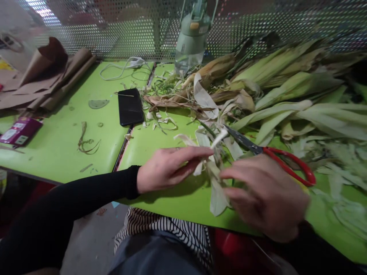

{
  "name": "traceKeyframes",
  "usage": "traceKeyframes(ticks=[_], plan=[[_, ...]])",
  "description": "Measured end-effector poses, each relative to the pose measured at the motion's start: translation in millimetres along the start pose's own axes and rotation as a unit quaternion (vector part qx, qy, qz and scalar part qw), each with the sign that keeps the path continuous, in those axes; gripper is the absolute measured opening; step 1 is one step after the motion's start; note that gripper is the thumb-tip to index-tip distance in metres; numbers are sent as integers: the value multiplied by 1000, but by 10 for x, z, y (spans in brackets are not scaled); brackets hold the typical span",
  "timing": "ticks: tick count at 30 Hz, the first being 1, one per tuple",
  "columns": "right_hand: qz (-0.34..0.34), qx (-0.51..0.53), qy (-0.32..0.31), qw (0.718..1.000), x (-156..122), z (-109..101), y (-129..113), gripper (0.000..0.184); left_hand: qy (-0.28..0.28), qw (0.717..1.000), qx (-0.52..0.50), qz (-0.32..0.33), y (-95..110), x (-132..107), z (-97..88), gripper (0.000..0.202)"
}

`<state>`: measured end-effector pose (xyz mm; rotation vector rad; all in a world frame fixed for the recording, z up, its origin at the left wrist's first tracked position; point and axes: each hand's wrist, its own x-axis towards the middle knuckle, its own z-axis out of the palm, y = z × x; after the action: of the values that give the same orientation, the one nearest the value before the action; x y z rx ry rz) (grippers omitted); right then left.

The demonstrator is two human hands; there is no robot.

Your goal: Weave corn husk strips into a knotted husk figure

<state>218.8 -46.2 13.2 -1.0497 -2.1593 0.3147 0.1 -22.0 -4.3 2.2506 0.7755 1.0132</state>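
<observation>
My left hand [174, 166] is closed, its thumb and fingers pinching a pale corn husk bundle [217, 191] that hangs over the green table near its front edge. A whitish, narrow end of husk sticks up beyond my left fingertips. My right hand [266, 194] is close at the right side of the same husk, smeared by motion; whether its fingers grip anything is unclear. Just behind my right hand lie scissors [289, 164] with red handles, their dark blades pointing left among loose husk pieces.
A big pile of corn husks [298, 91] covers the right and back. A water bottle [191, 42] stands by the perforated screen [120, 34]. On the left are a black phone [130, 109], a white cable [119, 72], brown paper [48, 84] and a purple box [21, 131].
</observation>
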Motion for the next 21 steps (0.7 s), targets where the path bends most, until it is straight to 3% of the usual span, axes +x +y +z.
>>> traceKeyframes(ticks=[2,5,10,16,21], plan=[[-89,-87,28,992,-3,76,-78,21,25,996,87,11,5,-37,35,30],[-68,-93,19,993,27,186,-146,13,51,988,143,34,12,-56,58,29],[-42,-80,1,996,44,209,-140,19,54,992,100,46,47,-9,26,24],[-88,-97,-22,991,22,159,-175,26,47,999,4,-9,141,24,-8,18],[-123,-104,-34,986,-37,203,-220,29,16,1000,9,-5,231,2,-38,18]])
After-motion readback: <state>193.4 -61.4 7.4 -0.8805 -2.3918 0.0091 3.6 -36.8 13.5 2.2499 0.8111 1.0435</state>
